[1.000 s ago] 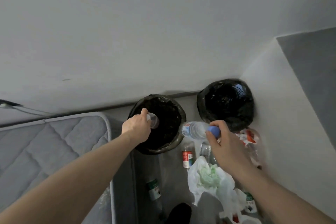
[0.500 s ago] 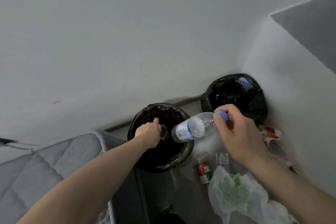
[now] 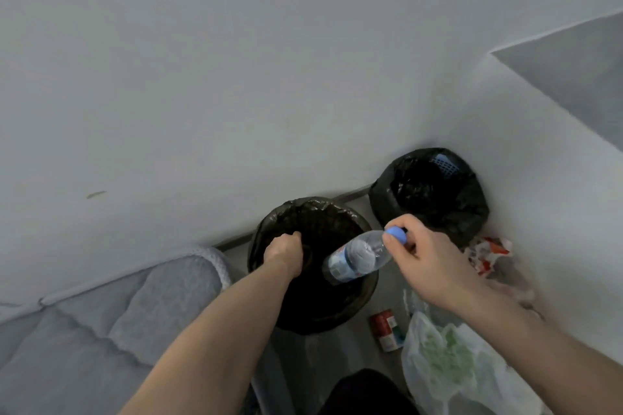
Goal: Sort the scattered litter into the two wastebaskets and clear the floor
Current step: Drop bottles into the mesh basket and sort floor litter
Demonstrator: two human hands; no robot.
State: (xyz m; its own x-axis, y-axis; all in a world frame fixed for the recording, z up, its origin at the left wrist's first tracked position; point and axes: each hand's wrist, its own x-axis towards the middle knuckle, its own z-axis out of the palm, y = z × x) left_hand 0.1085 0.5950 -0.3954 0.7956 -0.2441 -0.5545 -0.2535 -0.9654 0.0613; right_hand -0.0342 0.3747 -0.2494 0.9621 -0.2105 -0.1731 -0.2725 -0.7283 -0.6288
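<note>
A clear plastic bottle (image 3: 355, 256) is held at centre frame, tilted base-down over the mouth of the nearer wastebasket (image 3: 365, 293). It is pinched at its blue cap by the fingers of the right hand (image 3: 426, 263). The bottle looks empty, so it is judged light, thin-walled and easily dented; the smooth body may be slippery, and the rigid cap and neck are the surest place for a hold.

The left hand (image 3: 285, 254) is curled inside the same basket's opening; whether anything is gripped in it cannot be told, since the fingers are hidden against the dark liner.

A second wastebasket (image 3: 472, 212), also lined in black, is set just beyond in the corner at right of centre. Litter is left on the grey floor at lower right: a red can (image 3: 386, 330), a soft white plastic bag (image 3: 455, 371) and a crumpled red-and-white wrapper (image 3: 488, 254). A grey quilted mattress (image 3: 101, 330) fills the lower left, and pale walls (image 3: 236, 77) take up the upper frame.
</note>
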